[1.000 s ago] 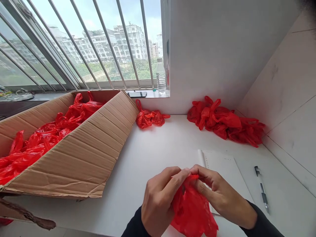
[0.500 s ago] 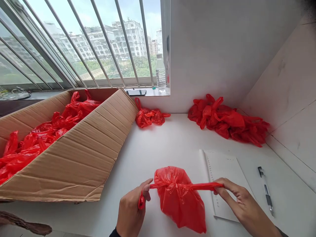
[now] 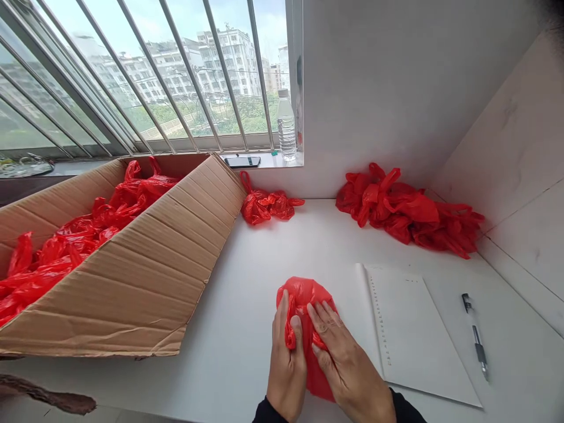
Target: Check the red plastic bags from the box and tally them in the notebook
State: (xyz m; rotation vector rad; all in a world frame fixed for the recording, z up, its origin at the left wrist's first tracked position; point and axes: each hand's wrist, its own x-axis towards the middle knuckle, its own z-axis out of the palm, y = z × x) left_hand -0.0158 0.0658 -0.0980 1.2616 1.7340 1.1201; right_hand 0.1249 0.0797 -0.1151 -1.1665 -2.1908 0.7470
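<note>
A knotted red plastic bag [image 3: 319, 379] lies on the white table in front of me, rounded with something inside that I cannot see. My left hand [image 3: 287, 361] is at its left side, with a gathered fold of the bag caught between thumb and fingers. Flat on the bag's upper right side rests my right hand [image 3: 352, 361], its fingers stretched out and touching the plastic. Both hands cover the knot and handles.
To the left stands a cardboard box [image 3: 145, 282] with several red bags in it. A smaller red bag [image 3: 271, 207] and a red heap of bags [image 3: 409, 211] lie along the wall. A notebook [image 3: 423, 335] and pen [image 3: 476, 338] are at right; a bottle [image 3: 286, 129] and phone [image 3: 242, 161] are on the sill.
My hands were apart, pulling the bag's two handles outward from the knot. Both have come inward onto the bag, the right one letting go of its stretched handle and moving left.
</note>
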